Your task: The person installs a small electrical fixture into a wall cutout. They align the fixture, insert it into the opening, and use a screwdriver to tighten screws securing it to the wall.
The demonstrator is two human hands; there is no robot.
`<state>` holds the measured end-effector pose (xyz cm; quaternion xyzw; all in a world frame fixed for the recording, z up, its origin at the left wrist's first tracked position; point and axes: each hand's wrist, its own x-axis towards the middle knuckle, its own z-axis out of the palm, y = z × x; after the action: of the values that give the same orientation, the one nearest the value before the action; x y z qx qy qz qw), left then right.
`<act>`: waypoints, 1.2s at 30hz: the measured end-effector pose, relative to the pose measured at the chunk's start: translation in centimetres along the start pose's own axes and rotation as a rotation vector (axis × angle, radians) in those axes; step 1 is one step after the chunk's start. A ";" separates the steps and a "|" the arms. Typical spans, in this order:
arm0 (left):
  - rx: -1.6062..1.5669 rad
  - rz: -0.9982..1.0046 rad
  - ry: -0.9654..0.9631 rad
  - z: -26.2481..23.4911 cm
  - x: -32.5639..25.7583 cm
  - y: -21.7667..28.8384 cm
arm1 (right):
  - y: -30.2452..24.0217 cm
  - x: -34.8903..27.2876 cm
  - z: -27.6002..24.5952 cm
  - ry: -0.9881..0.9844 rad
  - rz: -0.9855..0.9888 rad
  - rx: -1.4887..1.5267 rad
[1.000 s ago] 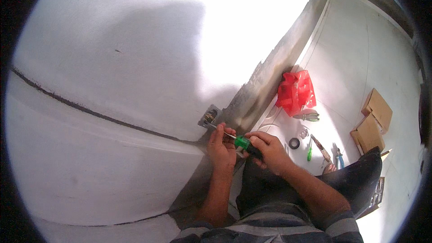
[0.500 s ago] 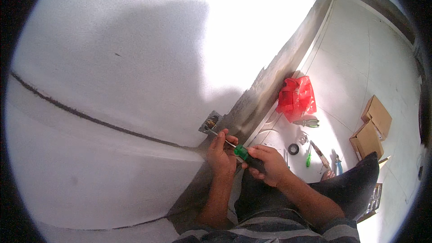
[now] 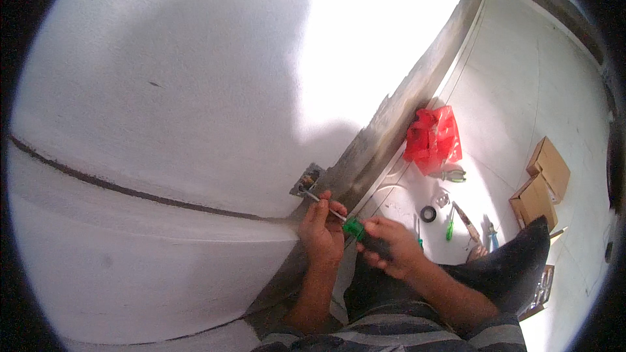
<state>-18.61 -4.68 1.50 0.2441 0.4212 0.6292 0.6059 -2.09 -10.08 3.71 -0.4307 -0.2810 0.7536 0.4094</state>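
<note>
A screwdriver with a green and black handle (image 3: 354, 227) slants up and left toward an electrical wall box (image 3: 308, 178) set low in the white wall. My right hand (image 3: 402, 248) is closed around the handle. Farther up the tool, the fingers of my left hand (image 3: 322, 238) pinch the thin metal shaft. The shaft's tip reaches the lower part of the box, where brownish wires or fittings show; exactly what it touches is too small to tell.
Along the wall's foot runs a bare cement strip (image 3: 407, 88). On the tiled floor lie a red plastic bag (image 3: 433, 138), pliers (image 3: 454, 175), black tape (image 3: 428, 214), a green screwdriver (image 3: 450, 230), blue-handled pliers (image 3: 492, 238) and cardboard boxes (image 3: 546, 168). My bent knee (image 3: 521, 248) is at the right.
The whole view has shifted and tilted slightly. My right hand and the screwdriver's handle sit a little lower and farther right; both hands keep their hold.
</note>
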 end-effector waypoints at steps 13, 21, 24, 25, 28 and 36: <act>-0.363 -0.174 -0.162 -0.6 -0.9 -0.1 | 0.2 -0.2 1.0 0.067 -0.542 -0.296; -0.101 -0.058 0.053 0.6 -1.2 1.0 | -0.7 -1.1 1.8 0.203 -1.015 -0.872; -0.152 -0.062 0.036 0.0 -0.9 0.4 | -0.1 -1.5 1.8 0.124 -0.849 -1.168; -0.143 -0.065 0.041 0.2 -0.9 0.5 | 0.4 -1.1 1.9 0.148 -0.904 -1.043; -0.132 -0.063 0.065 1.0 -1.4 0.9 | 0.7 -0.5 2.2 0.153 -0.678 -0.467; -0.108 -0.065 0.150 1.7 -1.1 1.5 | -0.1 -0.7 2.5 0.178 -0.784 -0.627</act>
<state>-17.91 -5.16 3.90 0.1493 0.4387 0.6475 0.6050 -3.99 -10.81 5.26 -0.4575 -0.5981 0.3832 0.5350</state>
